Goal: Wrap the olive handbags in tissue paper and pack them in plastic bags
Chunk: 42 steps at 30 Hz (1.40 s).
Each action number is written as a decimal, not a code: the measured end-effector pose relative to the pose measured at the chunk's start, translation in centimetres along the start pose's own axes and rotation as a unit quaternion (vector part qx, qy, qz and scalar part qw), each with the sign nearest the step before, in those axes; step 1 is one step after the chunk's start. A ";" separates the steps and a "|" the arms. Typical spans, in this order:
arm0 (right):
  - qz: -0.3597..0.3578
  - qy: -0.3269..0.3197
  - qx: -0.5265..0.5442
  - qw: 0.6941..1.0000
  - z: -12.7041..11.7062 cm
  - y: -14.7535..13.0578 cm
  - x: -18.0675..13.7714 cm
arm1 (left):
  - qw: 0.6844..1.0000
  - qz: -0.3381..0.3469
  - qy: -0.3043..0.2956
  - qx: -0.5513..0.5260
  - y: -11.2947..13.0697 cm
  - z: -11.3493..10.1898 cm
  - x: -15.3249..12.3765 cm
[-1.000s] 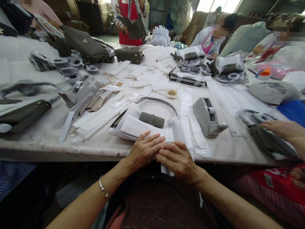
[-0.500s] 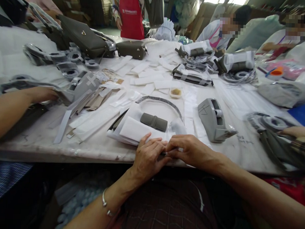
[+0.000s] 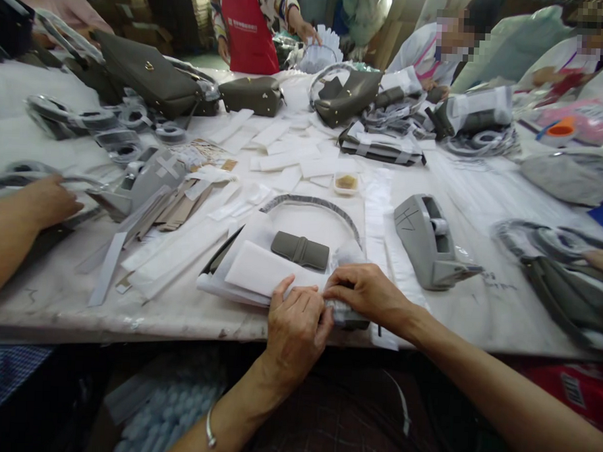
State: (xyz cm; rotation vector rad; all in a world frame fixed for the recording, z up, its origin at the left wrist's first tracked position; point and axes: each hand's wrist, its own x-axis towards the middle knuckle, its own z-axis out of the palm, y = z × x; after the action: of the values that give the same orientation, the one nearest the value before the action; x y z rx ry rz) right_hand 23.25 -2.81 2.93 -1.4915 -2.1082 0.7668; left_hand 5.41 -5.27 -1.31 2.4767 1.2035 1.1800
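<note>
My left hand (image 3: 296, 328) and my right hand (image 3: 366, 294) meet at the table's near edge, fingers pinched on white wrapping paper (image 3: 265, 274) round the end of a grey bag part (image 3: 350, 318). The paper-covered olive bag lies just beyond them, with a small olive leather tab (image 3: 300, 250) on top and its curved handle (image 3: 312, 203) arching behind. Both hands are closed on the wrapping at the bag's near right corner.
A grey tape dispenser (image 3: 429, 240) stands right of my hands. Another person's hand (image 3: 48, 201) rests at the left on straps. Olive handbags (image 3: 148, 79), tape rolls, paper strips and a small dish (image 3: 346, 182) cover the table. People work along the far side.
My hands shifted slightly forward and right along the bag's edge, pinching the wrapping. The view tilted down. A far person set an olive bag on the table; the left neighbour's hand came in.
</note>
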 end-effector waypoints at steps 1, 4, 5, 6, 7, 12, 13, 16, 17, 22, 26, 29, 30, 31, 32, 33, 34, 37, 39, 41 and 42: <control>-0.002 0.002 -0.002 1.000 0.1 0.3 0.1 | 1.000 0.000 0.001 0.009 0.0 0.1 0.0; 0.007 0.010 -0.020 1.000 0.3 1.0 0.4 | 1.000 0.012 -0.007 0.026 -0.2 0.2 -0.1; 0.017 0.009 -0.023 1.000 0.4 1.2 0.5 | 0.999 0.022 -0.011 0.030 -0.4 0.2 -0.2; 0.029 0.004 -0.022 0.999 0.4 1.3 0.6 | 0.999 0.035 -0.016 0.032 -0.5 0.1 -0.2; 0.043 -0.004 -0.019 0.999 0.4 1.4 0.8 | 0.998 0.051 -0.020 0.034 -0.6 0.0 -0.2; 0.098 -0.031 -0.017 0.995 0.5 1.5 1.4 | 0.988 0.141 -0.061 0.008 -1.2 -1.0 -0.4; 0.102 -0.023 -0.017 0.994 0.6 1.5 1.4 | 0.986 0.154 -0.068 0.002 -1.3 -1.1 -0.5; 0.114 0.006 -0.005 0.993 0.9 1.4 1.1 | 0.980 0.179 -0.084 -0.003 -1.6 -1.4 -0.7; 0.118 0.013 -0.001 0.993 1.0 1.4 1.0 | 0.979 0.184 -0.089 -0.001 -1.7 -1.4 -0.8; 0.133 0.025 -0.009 0.991 1.3 1.1 0.8 | 0.977 0.185 -0.104 0.018 -1.7 -1.1 -1.0; 0.145 0.048 -0.050 0.987 1.9 0.9 1.2 | 0.978 0.172 -0.108 0.043 -1.4 -0.9 -0.8; 0.127 0.089 -0.036 0.987 1.5 0.7 1.0 | 0.978 0.173 -0.106 0.043 -1.3 -0.9 -0.8; 0.120 0.109 -0.015 0.987 1.0 0.6 0.7 | 0.978 0.174 -0.104 0.041 -1.3 -0.9 -0.9; 0.116 0.136 0.007 0.984 0.2 0.6 0.1 | 0.978 0.174 -0.104 0.040 -1.3 -0.9 -0.9; 0.118 0.170 0.025 0.978 -0.9 0.7 -0.7 | 0.979 0.173 -0.105 0.038 -1.4 -0.9 -0.9; 0.126 0.210 0.032 0.969 -2.3 0.9 -1.6 | 0.979 0.172 -0.104 0.037 -1.4 -0.9 -0.9; 0.137 0.256 0.024 0.957 -3.8 1.4 -2.8 | 0.980 0.170 -0.102 0.035 -1.4 -0.9 -1.0; 0.201 0.376 -0.069 0.902 -8.8 4.0 -6.5 | 0.982 0.174 -0.077 0.022 -1.5 -0.7 -1.0; 0.244 0.411 -0.134 0.868 -11.5 6.6 -8.7 | 0.981 0.184 -0.053 0.017 -1.5 -0.5 -0.9; 0.286 0.392 -0.134 0.864 -13.2 9.4 -10.1 | 0.981 0.192 -0.037 0.012 -1.6 -0.4 -0.8; 0.311 0.369 -0.091 0.871 -13.6 10.7 -10.5 | 0.980 0.194 -0.032 0.011 -1.6 -0.4 -0.7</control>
State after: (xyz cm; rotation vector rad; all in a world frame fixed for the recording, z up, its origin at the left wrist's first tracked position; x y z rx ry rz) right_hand 42.75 -7.48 5.56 -2.1611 -1.1468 0.1112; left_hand 3.88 -4.78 -2.19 2.8273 0.7380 1.1580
